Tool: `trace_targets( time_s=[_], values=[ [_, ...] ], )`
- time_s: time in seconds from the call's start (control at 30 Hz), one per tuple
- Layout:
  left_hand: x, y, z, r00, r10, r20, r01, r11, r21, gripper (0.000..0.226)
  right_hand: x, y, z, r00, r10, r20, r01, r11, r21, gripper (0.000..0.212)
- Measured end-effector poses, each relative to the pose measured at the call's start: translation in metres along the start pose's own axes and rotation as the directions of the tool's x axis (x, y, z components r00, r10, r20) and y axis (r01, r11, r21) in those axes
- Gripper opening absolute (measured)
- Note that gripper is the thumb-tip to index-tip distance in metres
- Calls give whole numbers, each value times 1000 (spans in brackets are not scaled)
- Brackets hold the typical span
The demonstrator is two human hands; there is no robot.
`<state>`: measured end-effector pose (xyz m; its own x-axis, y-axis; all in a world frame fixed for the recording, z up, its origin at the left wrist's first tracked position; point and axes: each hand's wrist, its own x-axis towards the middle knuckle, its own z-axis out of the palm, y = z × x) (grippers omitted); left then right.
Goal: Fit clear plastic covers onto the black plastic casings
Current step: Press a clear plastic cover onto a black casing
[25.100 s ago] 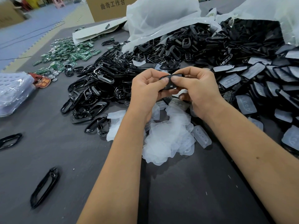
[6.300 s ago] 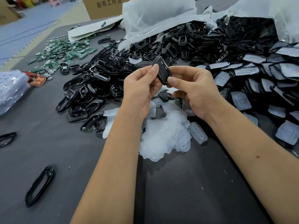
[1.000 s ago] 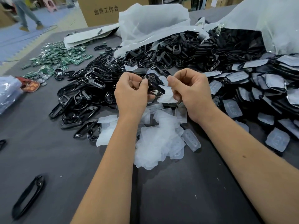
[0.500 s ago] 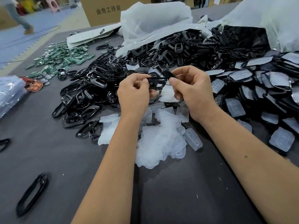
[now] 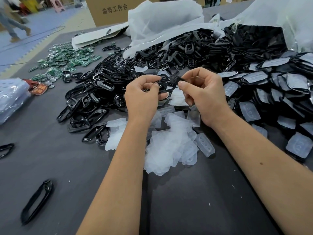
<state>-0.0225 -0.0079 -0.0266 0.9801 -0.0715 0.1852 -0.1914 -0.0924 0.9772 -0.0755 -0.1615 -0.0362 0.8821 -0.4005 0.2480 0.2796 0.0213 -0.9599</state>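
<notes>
Both hands (image 5: 142, 97) (image 5: 203, 94) stay gripping one black casing (image 5: 166, 83).

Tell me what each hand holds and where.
Left hand pinches the black casing frame at its left end; right hand pinches a small black piece at the frame's right end.

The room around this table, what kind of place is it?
Probably a small factory or assembly workshop. The grey table carries a heap of black casings, a pile of clear covers and scattered green circuit boards, with a cardboard carton behind.
</notes>
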Motion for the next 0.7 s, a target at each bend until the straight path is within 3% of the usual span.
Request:
trace_targets(
  time_s=[0.13,0.37,0.7],
  values=[
    [1,0,0,1000,-11,6,12,999,-34,24,1,2,0,1000,0,22,1,999,-38,22],
    [2,-3,1,1000,-27,10,27,996,-81,17,0,3,3,994,-97,-43,87,980,-181,3],
    [6,-4,1,996,-45,75,55,988,-147,24,-1,5,6,977,-201,-64,166,919,-359,6]
  ],
)
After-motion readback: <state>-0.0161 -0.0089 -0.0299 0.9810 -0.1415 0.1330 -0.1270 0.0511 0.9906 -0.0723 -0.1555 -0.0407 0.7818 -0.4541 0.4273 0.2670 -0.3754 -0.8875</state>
